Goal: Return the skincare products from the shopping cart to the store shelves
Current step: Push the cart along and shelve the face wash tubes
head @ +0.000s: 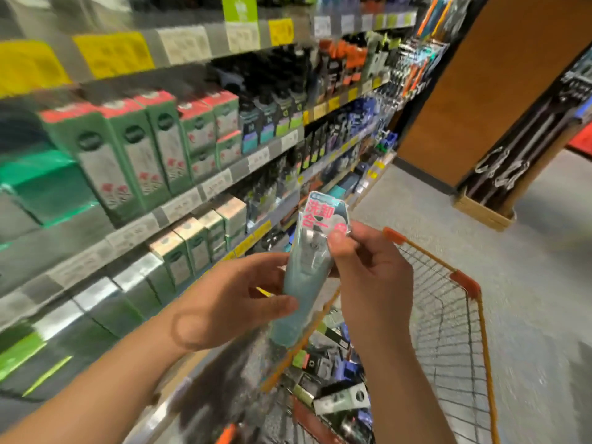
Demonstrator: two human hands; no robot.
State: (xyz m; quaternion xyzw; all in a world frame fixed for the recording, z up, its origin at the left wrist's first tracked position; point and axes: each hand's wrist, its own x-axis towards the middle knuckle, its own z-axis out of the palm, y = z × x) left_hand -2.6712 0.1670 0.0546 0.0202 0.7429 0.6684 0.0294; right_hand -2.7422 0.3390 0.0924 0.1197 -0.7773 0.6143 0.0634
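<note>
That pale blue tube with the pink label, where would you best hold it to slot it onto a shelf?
Probably round its middle, from the side. The pale blue tube stands nearly upright above the shopping cart, flat labelled end up. The left hand already wraps the rounder body, a firmer hold than the thin top edge the right hand pinches.

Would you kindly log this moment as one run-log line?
left hand: holds tube | right hand: pinches tube top | tube: above cart | cart: holds more boxes | shelves: at left
</note>
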